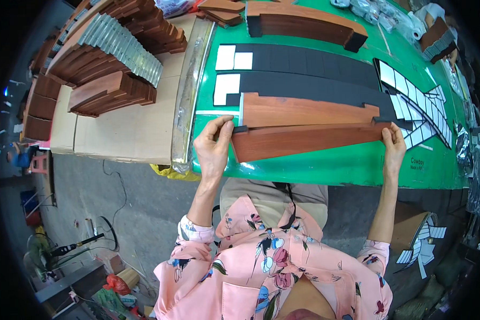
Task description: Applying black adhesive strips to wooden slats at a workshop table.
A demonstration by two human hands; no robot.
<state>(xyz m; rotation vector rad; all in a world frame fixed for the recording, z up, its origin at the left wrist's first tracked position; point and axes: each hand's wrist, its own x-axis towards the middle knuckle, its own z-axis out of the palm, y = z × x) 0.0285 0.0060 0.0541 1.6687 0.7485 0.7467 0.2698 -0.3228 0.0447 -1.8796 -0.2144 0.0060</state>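
A long reddish-brown wooden panel (304, 143) is held level between my two hands over the green table. My left hand (213, 143) pinches its left end, beside a small black pad at the upper corner. At the right end my right hand (393, 143) grips the corner between thumb and fingers, next to another black pad. Just behind it lies a second wooden panel (304, 111) with notched ends, partly covered by the first. Under and beyond that are strips of black foam pads (304, 61) with white backing at their left ends.
Stacked wooden panels (109, 90) stand on cardboard at the left. A pile of brown panels (306, 24) sits at the far side of the green table (304, 173). White-backed strips (418, 101) overlap at the right. A bin (410, 229) with scraps is below right; a fan (40, 256) stands lower left.
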